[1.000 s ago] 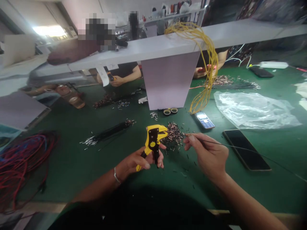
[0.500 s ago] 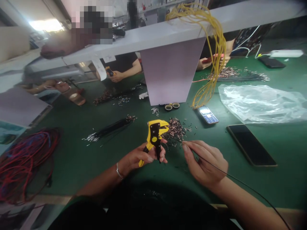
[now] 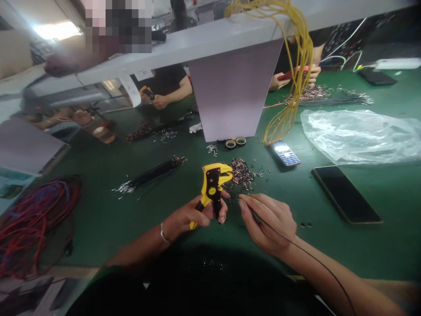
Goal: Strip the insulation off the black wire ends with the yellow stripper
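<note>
My left hand (image 3: 197, 213) is wrapped round the handles of a yellow and black wire stripper (image 3: 213, 186), its jaws pointing right. My right hand (image 3: 271, 221) pinches a thin black wire (image 3: 309, 250) near its end, close to the stripper's right side and apart from the jaws. The wire trails back over my right forearm to the bottom edge. Just beyond the jaws lies a pile of short black wire pieces with copper-coloured ends (image 3: 242, 172). Left of the tool rests a bundle of black wires (image 3: 151, 175) with bare, silvery ends.
A keypad phone (image 3: 285, 153), a smartphone (image 3: 347, 194) and a plastic bag (image 3: 362, 136) lie at right. Yellow wires (image 3: 297, 74) hang from the shelf (image 3: 210, 48). Tape rolls (image 3: 230, 143) sit by the shelf's support panel. Red and blue wires (image 3: 39, 219) are coiled at left. Other people's hands work across the table.
My right hand has moved left with the black wire, closer to the wire stripper. My left hand and the tool stay nearly in place. The view has shifted slightly.
</note>
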`<control>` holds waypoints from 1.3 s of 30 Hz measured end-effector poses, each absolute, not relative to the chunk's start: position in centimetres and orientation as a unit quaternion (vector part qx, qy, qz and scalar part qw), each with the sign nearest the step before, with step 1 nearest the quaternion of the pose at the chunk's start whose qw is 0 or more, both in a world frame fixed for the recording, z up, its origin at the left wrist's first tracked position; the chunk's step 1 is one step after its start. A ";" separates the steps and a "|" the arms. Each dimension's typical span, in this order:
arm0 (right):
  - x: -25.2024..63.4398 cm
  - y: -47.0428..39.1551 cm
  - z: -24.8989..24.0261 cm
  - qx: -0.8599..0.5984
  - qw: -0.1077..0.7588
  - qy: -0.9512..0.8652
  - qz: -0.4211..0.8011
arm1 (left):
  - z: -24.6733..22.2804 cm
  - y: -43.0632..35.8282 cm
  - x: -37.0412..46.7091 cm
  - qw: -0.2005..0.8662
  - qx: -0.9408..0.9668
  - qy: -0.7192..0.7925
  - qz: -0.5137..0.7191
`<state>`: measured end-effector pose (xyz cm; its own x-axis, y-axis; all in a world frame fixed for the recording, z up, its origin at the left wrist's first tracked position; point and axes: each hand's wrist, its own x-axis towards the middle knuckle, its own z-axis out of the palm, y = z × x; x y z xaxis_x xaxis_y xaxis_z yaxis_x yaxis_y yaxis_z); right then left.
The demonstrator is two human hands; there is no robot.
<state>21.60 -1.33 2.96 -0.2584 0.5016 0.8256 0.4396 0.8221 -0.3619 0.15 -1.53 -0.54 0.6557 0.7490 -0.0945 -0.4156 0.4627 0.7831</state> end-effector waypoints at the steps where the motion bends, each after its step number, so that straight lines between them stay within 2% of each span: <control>1: 21.6 -1.4 2.9 -0.295 0.531 -0.793 0.031 | -0.5 -1.6 0.2 0.826 0.383 0.217 0.351; 13: 21.1 -1.8 2.8 -0.262 0.541 -0.798 0.040 | -1.3 -1.7 0.3 0.817 0.377 0.249 0.358; 20: 21.0 -1.7 2.6 -0.260 0.531 -0.805 0.046 | 0.7 -1.6 0.7 0.806 0.389 0.268 0.356; 39: 21.1 -1.8 1.9 -0.256 0.523 -0.812 0.048 | -0.1 -2.1 0.4 0.657 0.538 0.366 0.379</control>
<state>21.06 -1.79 1.87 -0.3220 0.4660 0.8241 0.3662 0.8640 -0.3455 0.41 -2.07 -0.07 0.4436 0.8932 -0.0732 -0.1046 0.1327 0.9856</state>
